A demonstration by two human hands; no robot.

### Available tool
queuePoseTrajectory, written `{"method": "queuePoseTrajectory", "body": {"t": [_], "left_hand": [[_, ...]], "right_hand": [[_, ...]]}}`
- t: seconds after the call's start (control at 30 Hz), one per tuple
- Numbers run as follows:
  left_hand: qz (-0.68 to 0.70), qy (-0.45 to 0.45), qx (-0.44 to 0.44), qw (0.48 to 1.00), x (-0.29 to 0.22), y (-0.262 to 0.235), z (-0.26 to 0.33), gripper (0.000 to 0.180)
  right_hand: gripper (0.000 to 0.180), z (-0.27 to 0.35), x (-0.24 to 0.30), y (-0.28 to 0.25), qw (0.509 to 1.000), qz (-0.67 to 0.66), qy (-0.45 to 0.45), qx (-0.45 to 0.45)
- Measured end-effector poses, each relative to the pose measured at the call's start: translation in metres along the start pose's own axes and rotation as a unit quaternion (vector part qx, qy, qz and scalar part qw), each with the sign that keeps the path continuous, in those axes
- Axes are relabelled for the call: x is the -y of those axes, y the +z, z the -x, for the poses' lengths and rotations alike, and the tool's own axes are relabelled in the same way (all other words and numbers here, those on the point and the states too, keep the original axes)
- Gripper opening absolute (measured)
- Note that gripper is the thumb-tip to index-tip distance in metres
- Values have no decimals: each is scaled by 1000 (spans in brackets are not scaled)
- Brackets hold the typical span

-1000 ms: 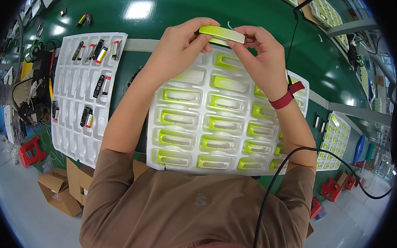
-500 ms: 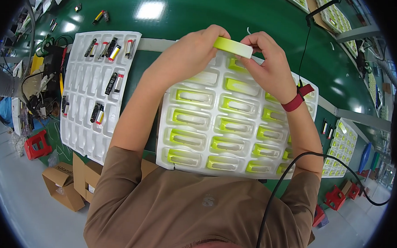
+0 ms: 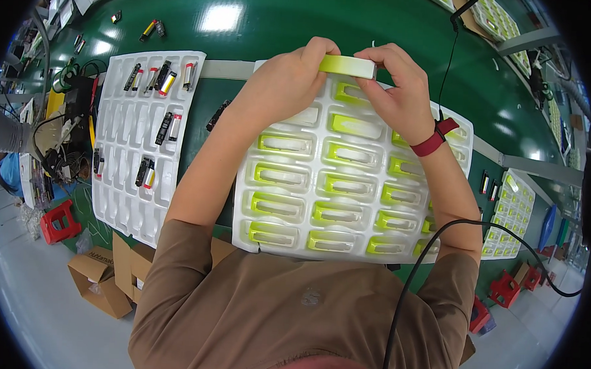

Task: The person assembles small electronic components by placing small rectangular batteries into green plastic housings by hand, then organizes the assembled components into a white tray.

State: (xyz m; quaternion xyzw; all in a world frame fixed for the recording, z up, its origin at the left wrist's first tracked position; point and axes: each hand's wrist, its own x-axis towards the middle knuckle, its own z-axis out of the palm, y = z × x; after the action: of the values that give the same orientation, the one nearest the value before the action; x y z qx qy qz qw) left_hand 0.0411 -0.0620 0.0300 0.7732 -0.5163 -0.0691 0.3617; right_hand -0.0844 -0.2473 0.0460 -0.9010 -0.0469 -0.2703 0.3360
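Note:
Above the far part of a white moulded tray point(image 3: 313, 197), a flat casing point(image 3: 345, 66), fading from lime green to white, is held level between both hands. My left hand point(image 3: 288, 82) grips its green end, with the fingers behind it. The thumb and forefinger of my right hand point(image 3: 402, 90) pinch its white end. Several similar green-and-white casings, such as one casing point(image 3: 356, 126), lie in the tray's pockets beneath my hands; most show a long open slot. A red wrist strap point(image 3: 434, 139) is round my right wrist.
To the left, another white tray point(image 3: 120, 152) holds several small battery cells with black parts. Loose cells point(image 3: 148, 29) lie on the green tabletop point(image 3: 282, 25). A third tray point(image 3: 510, 214) of casings stands at right. A black cable point(image 3: 462, 223) crosses my right arm.
The casing's white end has come up slightly, so it is more level. My right hand has shifted a little and now grips that end from above and below.

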Motion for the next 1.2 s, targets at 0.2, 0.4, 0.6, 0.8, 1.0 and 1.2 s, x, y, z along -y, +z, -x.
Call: {"method": "queuePoseTrajectory", "body": {"t": [0.2, 0.4, 0.6, 0.8, 1.0, 1.2], "left_hand": [[281, 34, -84, 956, 7, 1, -4, 28], [408, -61, -95, 906, 2, -1, -4, 30], [345, 117, -139, 921, 2, -18, -2, 51], [375, 251, -195, 871, 1, -24, 1, 72], [150, 245, -180, 941, 5, -39, 4, 62], [411, 178, -150, 881, -6, -34, 7, 52]], "right_hand": [[23, -2, 6, 6, 974, -194, 98, -57], [27, -6, 9, 21, 977, -153, 114, -95], [43, -14, 38, -5, 978, 120, -133, -105], [48, -19, 45, -12, 915, 183, -335, -128], [54, -20, 35, 2, 917, 164, -319, -175], [51, -14, 50, 2, 963, 78, -209, -148]]}}
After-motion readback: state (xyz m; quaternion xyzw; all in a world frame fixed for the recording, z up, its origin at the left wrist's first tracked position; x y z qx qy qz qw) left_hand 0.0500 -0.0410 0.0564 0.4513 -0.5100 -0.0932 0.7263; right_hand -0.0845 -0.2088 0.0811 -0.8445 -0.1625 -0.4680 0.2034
